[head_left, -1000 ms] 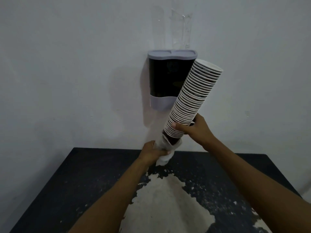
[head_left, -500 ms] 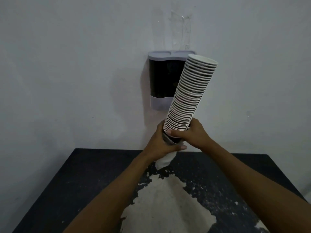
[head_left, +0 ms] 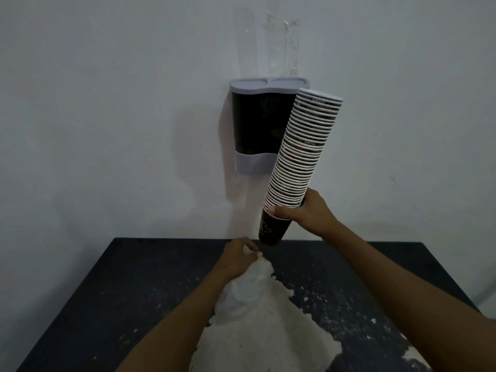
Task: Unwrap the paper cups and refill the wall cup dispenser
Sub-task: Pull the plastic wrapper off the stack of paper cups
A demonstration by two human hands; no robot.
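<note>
My right hand (head_left: 308, 213) grips the lower end of a tall stack of paper cups (head_left: 303, 154), white rims up and tilted to the right, with the dark bottom cup bare below my fingers. The stack's top overlaps the right side of the wall cup dispenser (head_left: 257, 127), a dark body with a grey lid and grey lower band. My left hand (head_left: 237, 257) is down at the table, fingers closed on the clear plastic wrapper (head_left: 244, 294), which trails along my forearm, off the cups.
A black table (head_left: 150, 285) with a large worn white patch stands against the plain white wall (head_left: 107, 103). Clear plastic strips are stuck to the wall above the dispenser.
My left hand has pulled the wrapper down off the bottom of the stack to the table. The stack stays in my right hand, slightly more upright than a second ago.
</note>
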